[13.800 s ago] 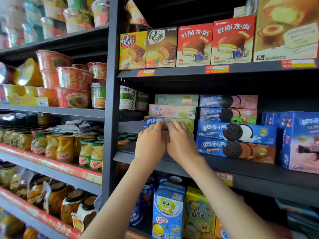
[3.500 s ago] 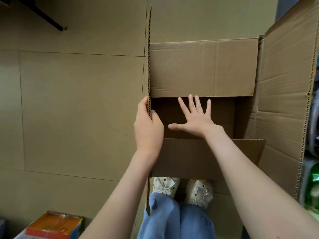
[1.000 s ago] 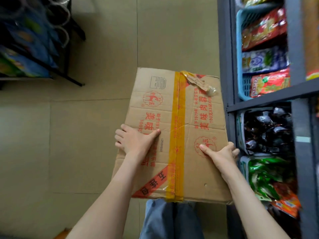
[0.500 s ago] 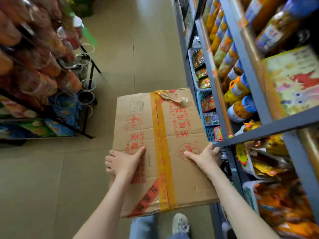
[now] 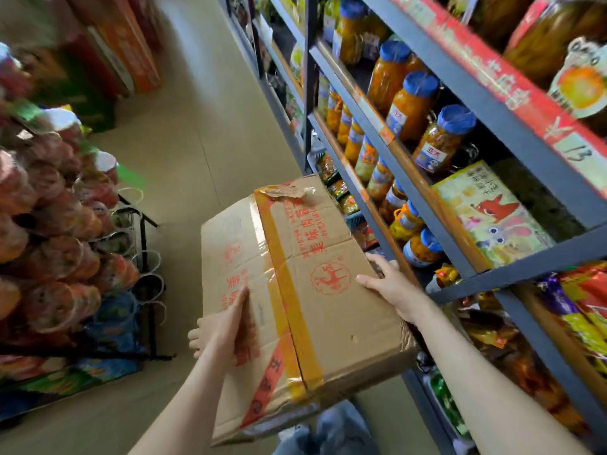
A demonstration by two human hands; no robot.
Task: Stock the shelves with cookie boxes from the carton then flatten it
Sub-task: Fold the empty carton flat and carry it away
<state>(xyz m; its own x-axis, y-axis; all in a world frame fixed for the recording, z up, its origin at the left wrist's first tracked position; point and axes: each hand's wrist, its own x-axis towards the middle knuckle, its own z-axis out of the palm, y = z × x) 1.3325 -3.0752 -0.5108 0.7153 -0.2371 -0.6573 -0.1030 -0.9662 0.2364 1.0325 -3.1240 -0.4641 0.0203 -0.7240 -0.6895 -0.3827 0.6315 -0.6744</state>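
- Gripping with left hand [image 5: 223,326]: left edge of carton [image 5: 305,290], thumb laid on top face, fingers curled under.
- Gripping with right hand [image 5: 392,284]: right edge of carton, thumb on top, fingers wrapped round the back, just beside shelf [image 5: 525,272] rail.
- Carried at lower centre of frame, above floor [image 5: 197,133], far end up toward frame centre, right side riding higher than left.
- No cookie boxes in view, none on or in carton; stocking judged done.
- Looks collapsed flat, tape [image 5: 289,290] unbroken down the face, slight bend along it, some thickness at near edge; flattening judged done or nearly so.
- Left to do, at a guess: press fully flat, put away; cannot tell where.
- Versus half a second back: same grip both sides, carton now tilted more and closer to right shelf; view swung up the aisle, jars [image 5: 412,103] at upper right now large, cups [image 5: 49,251] at left nearer.
- Versus 3.5 s back: no longer open-flapped with right palm pressed inside; now closed up flat and lifted.
- Versus 13.8 s back: no longer pushing a cookie box onto the shelf.
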